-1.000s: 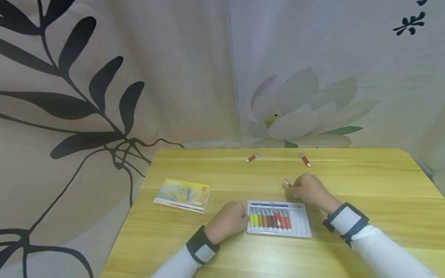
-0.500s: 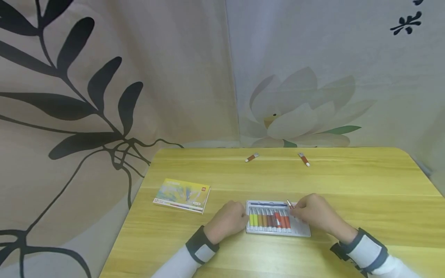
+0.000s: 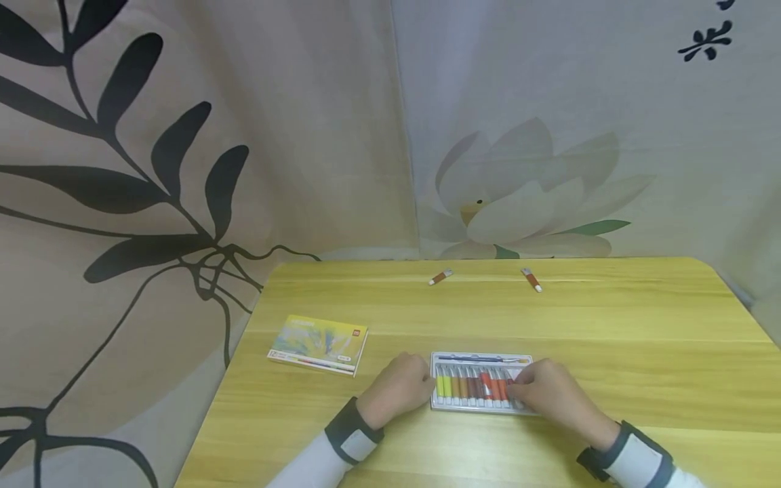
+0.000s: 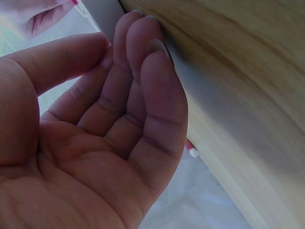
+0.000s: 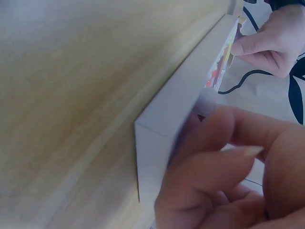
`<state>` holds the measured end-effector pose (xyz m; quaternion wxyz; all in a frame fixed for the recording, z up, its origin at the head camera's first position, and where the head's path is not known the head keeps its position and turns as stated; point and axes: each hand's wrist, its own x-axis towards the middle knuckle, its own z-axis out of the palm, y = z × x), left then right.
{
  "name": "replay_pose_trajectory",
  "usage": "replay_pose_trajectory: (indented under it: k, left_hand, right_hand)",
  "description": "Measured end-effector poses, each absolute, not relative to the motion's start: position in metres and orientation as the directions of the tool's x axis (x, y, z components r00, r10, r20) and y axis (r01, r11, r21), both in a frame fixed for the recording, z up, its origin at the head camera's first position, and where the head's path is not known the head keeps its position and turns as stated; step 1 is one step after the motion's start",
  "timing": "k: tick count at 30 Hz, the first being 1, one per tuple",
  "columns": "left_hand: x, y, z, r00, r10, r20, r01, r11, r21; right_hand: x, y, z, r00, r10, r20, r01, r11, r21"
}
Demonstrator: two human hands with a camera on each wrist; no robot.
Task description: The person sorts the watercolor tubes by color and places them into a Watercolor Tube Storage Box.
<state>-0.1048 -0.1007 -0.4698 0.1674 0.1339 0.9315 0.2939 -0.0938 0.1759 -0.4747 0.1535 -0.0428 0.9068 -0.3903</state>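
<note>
A white paint tray (image 3: 464, 409) lies on the table with a row of paint tubes (image 3: 464, 388), yellow-green through brown to red. Along its far side lies a thin paintbrush (image 3: 476, 359). My left hand (image 3: 399, 386) holds the tray's left edge between thumb and forefinger; the other fingers curl loosely in the left wrist view. My right hand (image 3: 552, 393) is over the tray's right part, pinching a paint tube at the right end of the row. Mostly hidden by the fingers, that paint tube (image 5: 200, 117) shows a dark red bit in the right wrist view.
Two reddish-brown paint tubes, one on the left (image 3: 441, 276) and one on the right (image 3: 532, 280), lie near the table's far edge. A yellow box (image 3: 320, 343) with a printed picture lies left of the tray. Behind the wooden table (image 3: 628, 325) hangs a patterned curtain (image 3: 329, 135).
My right hand has brought a paint tube from behind the tray toward me and down into its right part. The left hand has stayed at the tray's left edge.
</note>
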Motion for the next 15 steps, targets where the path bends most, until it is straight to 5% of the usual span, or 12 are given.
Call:
replay_pose_trajectory:
  k: [15]
  left_hand:
    - [-0.1063, -0.1007, -0.473, -0.909, 0.342, -0.24, 0.147, 0.799, 0.583]
  right_hand:
    - [-0.0952, 0.1759, -0.4791, -0.955, -0.163, -0.247, 0.062, 0.707, -0.704]
